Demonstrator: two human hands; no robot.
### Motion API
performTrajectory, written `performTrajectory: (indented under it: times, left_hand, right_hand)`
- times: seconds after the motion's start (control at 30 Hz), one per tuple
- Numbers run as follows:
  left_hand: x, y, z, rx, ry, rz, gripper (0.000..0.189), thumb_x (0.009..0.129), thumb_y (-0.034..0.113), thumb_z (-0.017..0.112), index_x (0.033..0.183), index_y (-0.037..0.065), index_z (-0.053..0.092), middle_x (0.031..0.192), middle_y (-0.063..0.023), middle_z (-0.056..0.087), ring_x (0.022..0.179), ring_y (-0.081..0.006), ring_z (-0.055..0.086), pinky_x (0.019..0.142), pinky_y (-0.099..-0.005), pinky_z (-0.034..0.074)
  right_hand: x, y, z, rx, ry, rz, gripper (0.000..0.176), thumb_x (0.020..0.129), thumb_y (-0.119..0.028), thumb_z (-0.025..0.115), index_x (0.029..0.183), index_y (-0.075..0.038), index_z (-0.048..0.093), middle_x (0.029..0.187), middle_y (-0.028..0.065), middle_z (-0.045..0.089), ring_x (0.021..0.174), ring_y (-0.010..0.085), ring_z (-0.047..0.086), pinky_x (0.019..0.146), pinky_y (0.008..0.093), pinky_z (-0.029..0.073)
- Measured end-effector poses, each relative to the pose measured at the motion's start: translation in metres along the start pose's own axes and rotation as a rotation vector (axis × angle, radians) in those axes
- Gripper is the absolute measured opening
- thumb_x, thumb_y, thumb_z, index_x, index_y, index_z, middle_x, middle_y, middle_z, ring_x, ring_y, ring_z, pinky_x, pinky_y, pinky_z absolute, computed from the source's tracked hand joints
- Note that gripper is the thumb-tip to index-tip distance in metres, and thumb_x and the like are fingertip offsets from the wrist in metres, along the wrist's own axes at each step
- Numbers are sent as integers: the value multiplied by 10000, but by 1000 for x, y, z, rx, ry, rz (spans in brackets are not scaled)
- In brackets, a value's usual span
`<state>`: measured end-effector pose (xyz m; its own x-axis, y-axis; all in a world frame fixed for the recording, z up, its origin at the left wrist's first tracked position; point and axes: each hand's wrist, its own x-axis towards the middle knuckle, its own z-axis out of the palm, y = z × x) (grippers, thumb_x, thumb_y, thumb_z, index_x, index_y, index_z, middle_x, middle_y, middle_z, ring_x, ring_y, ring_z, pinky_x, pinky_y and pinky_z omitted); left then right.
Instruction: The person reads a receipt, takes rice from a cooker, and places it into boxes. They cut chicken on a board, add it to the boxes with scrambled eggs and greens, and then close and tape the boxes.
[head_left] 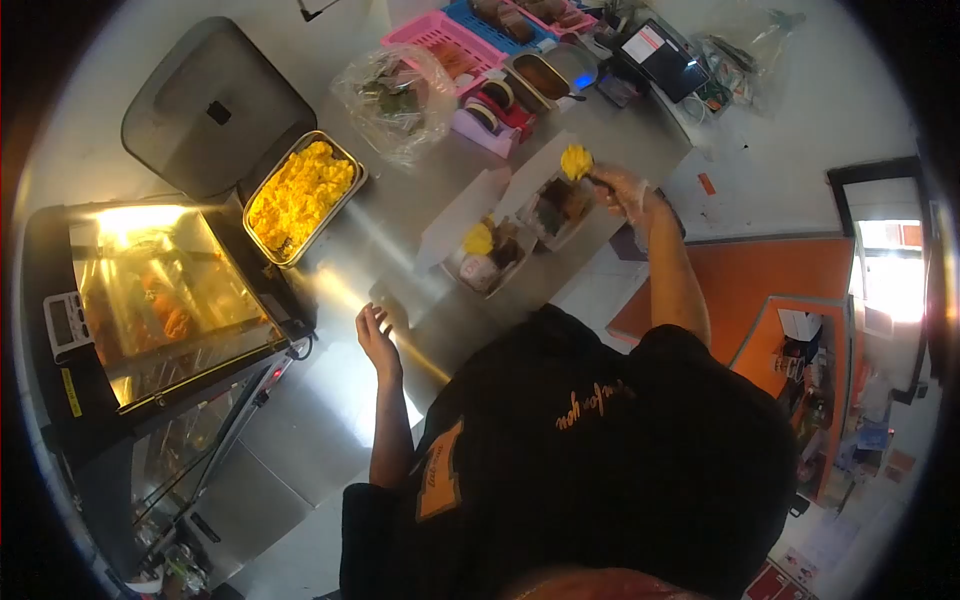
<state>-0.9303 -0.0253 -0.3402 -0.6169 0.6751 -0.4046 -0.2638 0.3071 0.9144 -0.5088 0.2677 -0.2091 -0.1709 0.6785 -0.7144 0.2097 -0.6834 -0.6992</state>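
Note:
My right hand (628,194), in a clear plastic glove, is closed around a dark utensil whose kind I cannot make out; a clump of scrambled egg (577,161) sits at its tip. Just below is an open white box (548,212) with dark and brown food inside. Beside it, to the left, stands a second open white box (487,262) holding yellow egg, a small white wrapped item and dark food. My left hand (374,335) is bare and empty, fingers slightly apart, over the steel counter's near edge. A metal pan (355,180) full of scrambled egg lies up and left of it.
On the left stands a lit food warmer (170,290), with a grey lid (215,110) upright behind it. Along the back are a plastic bag of greens (390,100), a pink basket (445,45), a tape dispenser (490,125), a sauce tray (538,75) and a tablet (664,58).

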Motion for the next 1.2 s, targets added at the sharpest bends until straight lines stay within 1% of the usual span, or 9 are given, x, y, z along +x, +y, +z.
performTrajectory:
  times: [0.07, 0.13, 0.2, 0.3, 0.6, 0.7, 0.87, 1.03, 1.2]
  left_hand:
    - [-7, 12, 30, 61, 11, 103, 351, 1012, 348, 490, 1203, 63, 562, 1121, -84, 589, 1049, -193, 561, 896, -374, 453]
    - [-17, 30, 59, 134, -7, 149, 354, 1009, 349, 496, 1192, 54, 570, 1113, -89, 593, 1056, -195, 559, 897, -378, 452]
    - [-16, 35, 76, 141, -14, 156, 367, 1004, 353, 507, 1185, 41, 577, 1106, -92, 600, 1065, -203, 556, 903, -387, 448]
    - [-13, 19, 79, 153, 29, 139, 374, 985, 360, 522, 1196, 59, 588, 1145, -91, 593, 1081, -205, 553, 885, -379, 455]
    - [-29, 2, 75, 81, 143, 48, 369, 982, 367, 543, 1189, 62, 573, 1187, -90, 558, 1103, -215, 524, 904, -400, 455]
    - [-32, 1, 51, 65, 227, 36, 365, 983, 363, 541, 1188, 63, 570, 1170, -95, 560, 1085, -210, 530, 878, -388, 467]
    - [-37, -26, -8, 16, 346, 35, 365, 979, 369, 549, 1175, 63, 579, 1106, -86, 588, 1013, -194, 561, 786, -352, 486]
    - [-38, -40, 11, -38, 256, -19, 372, 978, 370, 564, 1158, 45, 583, 1026, -93, 605, 924, -175, 578, 734, -315, 494]
    - [-4, -21, 8, -117, 206, 8, 319, 978, 349, 582, 1112, 61, 612, 911, -28, 617, 735, -107, 548, 632, -238, 448]
  right_hand:
    - [48, 58, -39, 100, -61, 188, 299, 923, -422, 637, 1108, -194, 581, 656, -67, 539, 485, 16, 438, 402, 192, 299]
    - [63, 105, -36, 93, -82, 66, 419, 904, -406, 653, 1192, -117, 559, 745, -15, 544, 602, 78, 497, 464, 236, 370]
    - [122, 151, -10, -273, 323, -136, 553, 902, -342, 657, 1348, -87, 452, 945, 103, 616, 782, 224, 641, 630, 352, 516]
    - [77, 132, 57, -1081, 461, -123, 667, 886, -218, 640, 1459, -109, 316, 1186, 236, 580, 1020, 379, 635, 848, 434, 514]
    - [55, 146, 50, -840, 395, -387, 591, 925, -134, 531, 1466, -116, 293, 1252, 283, 536, 1104, 431, 587, 910, 485, 466]
    - [72, 146, 57, -553, 718, -573, 521, 942, -164, 526, 1431, -106, 356, 1088, 237, 601, 1011, 389, 618, 838, 447, 482]
    - [11, 38, 149, 146, 196, -727, 482, 965, -236, 530, 1395, -68, 391, 899, 152, 589, 820, 319, 591, 724, 399, 467]
    - [35, -30, 302, -911, -166, -1209, 402, 983, -280, 456, 1290, -27, 513, 989, 202, 679, 937, 365, 645, 810, 440, 501]
    - [66, -50, 460, -1463, -368, -893, 457, 940, -268, 501, 1372, -120, 490, 1302, 209, 562, 1186, 361, 553, 986, 461, 445]
